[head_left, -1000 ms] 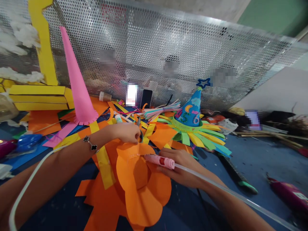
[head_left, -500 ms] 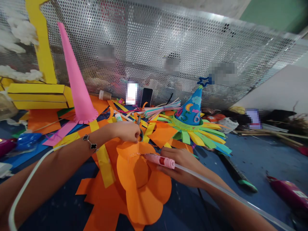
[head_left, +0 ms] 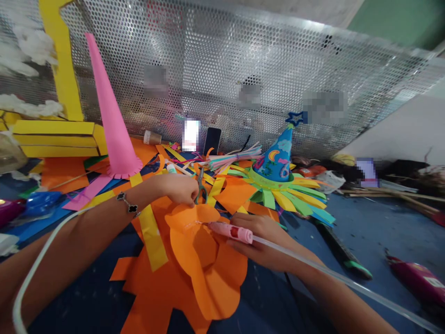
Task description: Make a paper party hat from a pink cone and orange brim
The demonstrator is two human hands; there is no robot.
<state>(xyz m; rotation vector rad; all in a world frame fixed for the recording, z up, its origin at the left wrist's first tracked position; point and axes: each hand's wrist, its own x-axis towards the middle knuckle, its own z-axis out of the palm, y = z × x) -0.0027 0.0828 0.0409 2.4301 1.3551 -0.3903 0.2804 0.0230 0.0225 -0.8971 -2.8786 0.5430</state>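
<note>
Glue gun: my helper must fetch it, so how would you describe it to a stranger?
Below the perforated metal sheet stands a blue party hat; in front of it lies an orange paper shape. Over that paper, the right hand holds the pink glue gun, whose clear cord sets it apart from the tall pink paper cone.

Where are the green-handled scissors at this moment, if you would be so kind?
In the head view, the scissors sit just right of the person's left hand, above the scalloped orange paper piece and the pink glue gun.
</note>
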